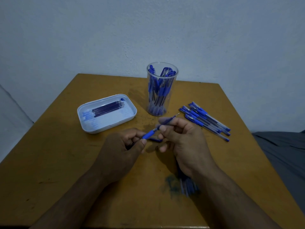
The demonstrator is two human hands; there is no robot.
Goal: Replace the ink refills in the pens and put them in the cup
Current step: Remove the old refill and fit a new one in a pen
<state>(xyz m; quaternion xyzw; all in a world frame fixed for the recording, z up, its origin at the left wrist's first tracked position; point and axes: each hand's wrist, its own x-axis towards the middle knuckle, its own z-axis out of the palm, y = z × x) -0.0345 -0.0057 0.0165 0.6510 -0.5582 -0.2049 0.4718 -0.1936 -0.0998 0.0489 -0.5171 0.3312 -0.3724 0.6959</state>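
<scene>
**Blue gel pen, refill half out of the barrel**

Head view. Blue rubber grip section of a pen barrel (148, 134) is pinched between thumb and fingers of the person's left hand (121, 152). The right hand (183, 142) pinches a refill (168, 120) between thumb and forefinger; its metal tip points up and right, toward the cup. Refill and barrel lie on one line, the refill's rear end at the barrel mouth. Whether it is going in or coming out cannot be told from this frame.

The clear plastic cup (162, 90) stands at the far side of the wooden table (66, 162), crowded with capped blue pens. To its left, a white tray (92, 128) carries several dark refills (108, 107) laid side by side. Right of the cup, a loose pile of capped pens (205, 120) lies flat. A pen cap (155, 139) seems to lie on the table between the hands. More blurred pieces, possibly pens (188, 185), lie under the right wrist.

Judgement: refill-swap step, mid-batch. The next move needs both parts kept coaxial, then the tip section screwed on, capped and dropped into the cup.
</scene>
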